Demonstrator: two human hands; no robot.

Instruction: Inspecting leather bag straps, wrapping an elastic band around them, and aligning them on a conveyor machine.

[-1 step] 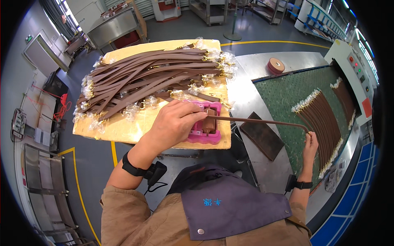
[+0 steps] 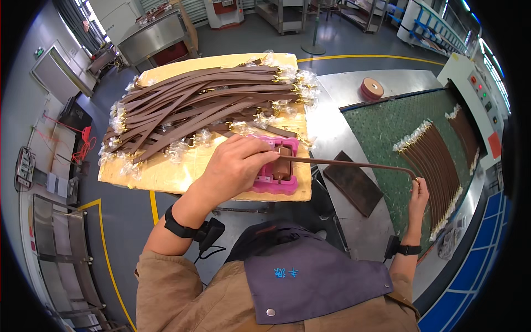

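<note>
A narrow brown leather strap (image 2: 348, 162) is stretched between my two hands, its edge facing up. My left hand (image 2: 235, 166) pinches its left end just over a pink plastic holder (image 2: 283, 188). Inside that holder sits a brown roller (image 2: 282, 169), and the strap crosses above or against it; contact cannot be made out. My right hand (image 2: 419, 200) grips the strap's other end, where it bends down, above the green conveyor belt (image 2: 376, 124). Many similar brown straps (image 2: 204, 94) with gold clasps in clear plastic wrap lie piled behind my left hand.
The pile and holder rest on a yellowish board (image 2: 124, 174). A dark flat block (image 2: 354, 182) lies on the metal table edge (image 2: 368, 224). A round brown roll (image 2: 371, 88) stands farther back. Straps in rows (image 2: 434, 166) lie on the belt, beside a machine housing with buttons (image 2: 481, 94).
</note>
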